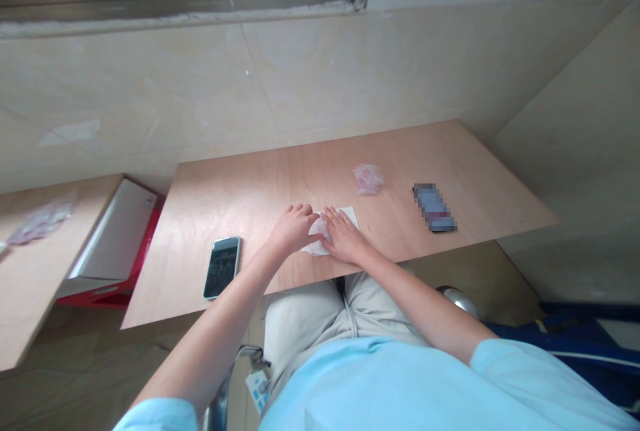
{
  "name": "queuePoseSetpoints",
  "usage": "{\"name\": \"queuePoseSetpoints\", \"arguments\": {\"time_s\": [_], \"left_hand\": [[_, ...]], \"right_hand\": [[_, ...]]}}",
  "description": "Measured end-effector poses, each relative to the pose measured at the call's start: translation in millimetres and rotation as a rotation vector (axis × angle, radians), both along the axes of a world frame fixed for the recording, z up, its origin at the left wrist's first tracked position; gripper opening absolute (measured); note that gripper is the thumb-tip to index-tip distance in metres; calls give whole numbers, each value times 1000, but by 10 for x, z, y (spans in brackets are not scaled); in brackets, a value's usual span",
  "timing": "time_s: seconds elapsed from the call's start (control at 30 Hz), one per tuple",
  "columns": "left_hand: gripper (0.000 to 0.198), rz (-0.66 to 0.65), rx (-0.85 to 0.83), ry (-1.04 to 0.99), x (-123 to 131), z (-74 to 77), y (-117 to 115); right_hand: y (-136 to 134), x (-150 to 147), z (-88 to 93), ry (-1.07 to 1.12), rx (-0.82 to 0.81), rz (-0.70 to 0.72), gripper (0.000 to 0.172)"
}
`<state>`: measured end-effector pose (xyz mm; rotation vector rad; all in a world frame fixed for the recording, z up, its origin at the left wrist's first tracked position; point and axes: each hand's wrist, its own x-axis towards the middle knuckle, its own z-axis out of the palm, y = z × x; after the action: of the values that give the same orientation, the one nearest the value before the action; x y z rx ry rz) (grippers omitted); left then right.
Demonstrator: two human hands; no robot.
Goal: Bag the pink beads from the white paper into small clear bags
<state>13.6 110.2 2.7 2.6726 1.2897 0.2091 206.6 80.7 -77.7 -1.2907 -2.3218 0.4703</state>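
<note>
A thin white sheet point(350, 215), paper or plastic, lies near the front of the table under both my hands. My left hand point(295, 229) is bent over its left part, fingers curled and thumb reaching toward the right hand, with a bit of the sheet between thumb and forefinger. Flat on the sheet's middle rests my right hand point(342, 236), its fingers stretched out and pointing away from me. Much of the sheet is hidden beneath the hands. Beyond them sits a small heap of clear plastic bags with pinkish marks point(368, 179).
One phone point(223, 267) lies on the wooden table point(240, 184) at left, and a blurred-out phone point(434, 207) at right. A second table point(30, 277) at far left bears plastic packets point(45, 221). Between the tables stands a white box point(117, 234) in a red crate point(145, 251). A tiled wall point(310, 77) rises behind.
</note>
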Motion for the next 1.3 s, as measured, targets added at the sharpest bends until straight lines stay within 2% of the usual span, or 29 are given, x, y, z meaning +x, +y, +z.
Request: {"name": "queuePoseSetpoints", "arguments": {"time_s": [0.13,0.3,0.43,0.53,0.67,0.73,0.9,1.07,1.17,1.27,1.3], "left_hand": [[44,143,-215,-299,-83,25,-8],[54,328,-573,-792,-177,20,-84],[59,438,-635,-974,-233,-17,-100],[56,453,-503,-880,-326,-76,-39],[48,541,-66,-492,-471,-241,63],[50,542,53,-343,-506,-359,86],[63,514,147,-184,-486,-628,90],[73,587,120,-19,-439,-747,147],[76,668,131,27,-381,-782,214],[80,748,132,-1,-324,-772,275],[83,765,122,-27,-316,-751,283]], "right_hand": [[16,36,-2,133,-19,-8,72],[91,177,-58,467,-70,-179,60],[142,256,-146,595,-123,-246,52],[153,254,-189,626,-152,-251,50],[153,242,-188,635,-160,-257,48],[155,250,-180,629,-160,-253,45],[156,243,-212,630,-175,-254,41],[276,259,-167,719,-192,-282,34],[516,482,8,732,-121,-410,28],[856,867,211,566,31,-596,25],[973,1001,259,501,53,-618,25]]}}
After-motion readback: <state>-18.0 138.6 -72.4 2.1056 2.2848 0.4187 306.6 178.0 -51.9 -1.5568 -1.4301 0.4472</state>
